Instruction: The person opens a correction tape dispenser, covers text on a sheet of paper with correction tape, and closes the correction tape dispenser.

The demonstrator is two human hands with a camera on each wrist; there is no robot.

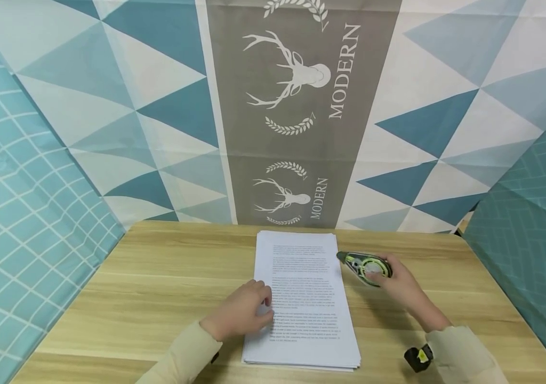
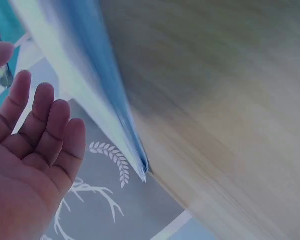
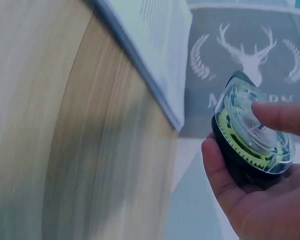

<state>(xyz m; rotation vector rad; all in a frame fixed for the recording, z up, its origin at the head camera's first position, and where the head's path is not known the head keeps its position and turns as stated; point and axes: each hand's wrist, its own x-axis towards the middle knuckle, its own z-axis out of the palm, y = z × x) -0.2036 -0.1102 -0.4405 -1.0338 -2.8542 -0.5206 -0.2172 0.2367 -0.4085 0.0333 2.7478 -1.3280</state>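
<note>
A thick stack of printed paper (image 1: 302, 298) lies on the wooden table in the head view, its top sheet full of text lines. My right hand (image 1: 400, 285) grips a correction tape (image 1: 365, 268) beside the stack's right edge. Its clear case and green toothed wheel show in the right wrist view, with the thumb (image 3: 282, 117) on top and fingers underneath. Over the stack's left edge is my left hand (image 1: 244, 309), its fingers loosely bent and holding nothing. The left wrist view shows that palm facing the camera, close to the side of the stack (image 2: 105, 85).
The wooden table (image 1: 158, 288) reaches back to a patterned cloth wall (image 1: 167, 106) with deer heads and triangles. Teal sheets hang at the left (image 1: 28, 186) and right (image 1: 532, 229). A dark wrist device (image 1: 418, 358) sits by the right sleeve.
</note>
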